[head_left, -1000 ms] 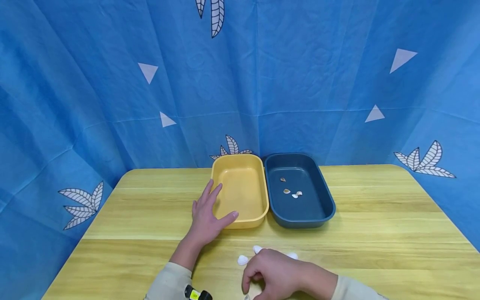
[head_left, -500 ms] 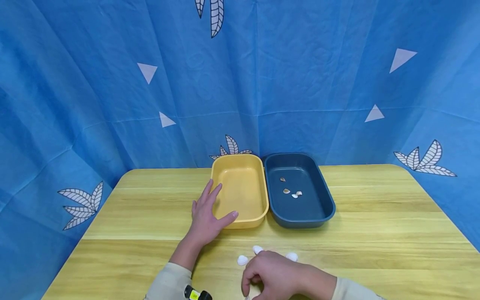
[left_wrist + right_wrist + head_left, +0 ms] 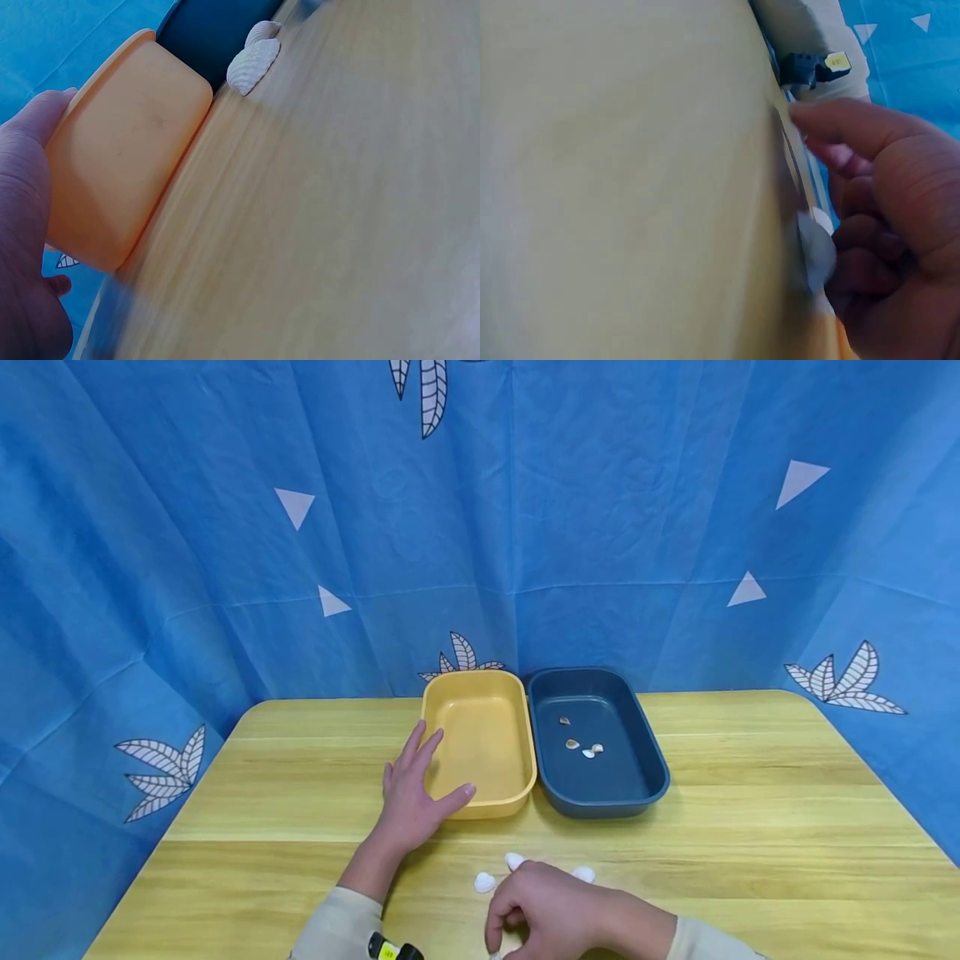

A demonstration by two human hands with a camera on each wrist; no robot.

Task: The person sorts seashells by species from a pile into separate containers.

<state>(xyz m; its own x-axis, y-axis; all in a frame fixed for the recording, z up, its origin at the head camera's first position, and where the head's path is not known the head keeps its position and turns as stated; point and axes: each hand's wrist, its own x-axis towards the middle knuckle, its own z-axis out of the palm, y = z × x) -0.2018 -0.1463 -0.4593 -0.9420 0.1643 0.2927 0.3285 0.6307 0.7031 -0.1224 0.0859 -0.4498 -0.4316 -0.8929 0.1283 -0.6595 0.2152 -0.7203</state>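
My left hand (image 3: 412, 806) lies spread along the near left corner of a yellow plastic bin (image 3: 480, 810), its fingers straight at the left rim and its thumb over the front rim. In the left wrist view that thumb (image 3: 49, 112) touches the rim. Low in the head view, my right hand (image 3: 551, 906) pinches a tiny pale seashell (image 3: 495, 956) between index finger and thumb, most of it hidden. White seashells lie around this hand: one to the left (image 3: 484, 882), one behind (image 3: 514, 861), one to the right (image 3: 583, 874). A blurred seashell (image 3: 817, 251) shows beside the curled fingers in the right wrist view.
A dark blue bin (image 3: 600, 802) stands against the yellow bin's right side, with several small brown-and-white seashells (image 3: 573, 744) inside. Both sit at the back of a wooden table (image 3: 750, 827), before a blue patterned curtain (image 3: 637, 527).
The right hand has shifted very slightly at the tiny seashell. The left hand stays on the yellow bin, and the bins and the other seashells have not moved.
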